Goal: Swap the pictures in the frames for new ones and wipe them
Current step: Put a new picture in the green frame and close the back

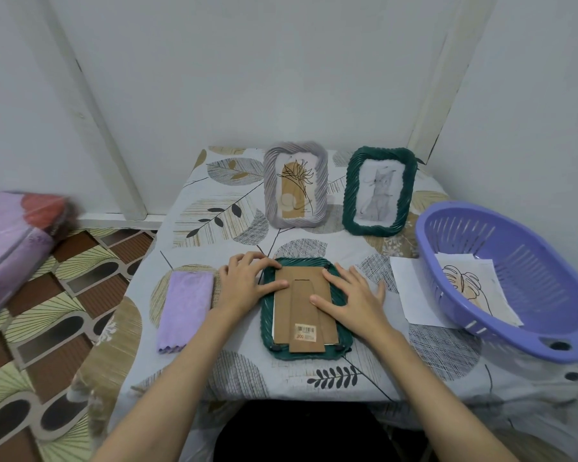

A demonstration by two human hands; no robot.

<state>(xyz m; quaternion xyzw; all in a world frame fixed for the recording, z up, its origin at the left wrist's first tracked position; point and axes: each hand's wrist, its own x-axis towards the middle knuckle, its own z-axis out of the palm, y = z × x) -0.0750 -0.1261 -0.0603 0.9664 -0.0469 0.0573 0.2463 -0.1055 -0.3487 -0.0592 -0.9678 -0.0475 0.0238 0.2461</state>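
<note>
A dark green frame (268, 331) lies face down in the middle of the table, its brown cardboard back (306, 315) with a barcode sticker facing up. My left hand (247, 281) rests on the frame's upper left corner, fingers reaching onto the cardboard. My right hand (351, 301) lies flat on the right side of the back, fingers spread. A grey frame (296, 185) with a plant drawing and a second green frame (379, 191) with a cat sketch stand upright behind. A folded lilac cloth (186, 308) lies to the left.
A purple plastic basket (504, 278) at the right is tilted and holds a leaf picture (464, 281), with white paper sheets (411, 291) under it. The table stands in a wall corner. A pink bundle (10, 241) sits at the far left above the patterned floor.
</note>
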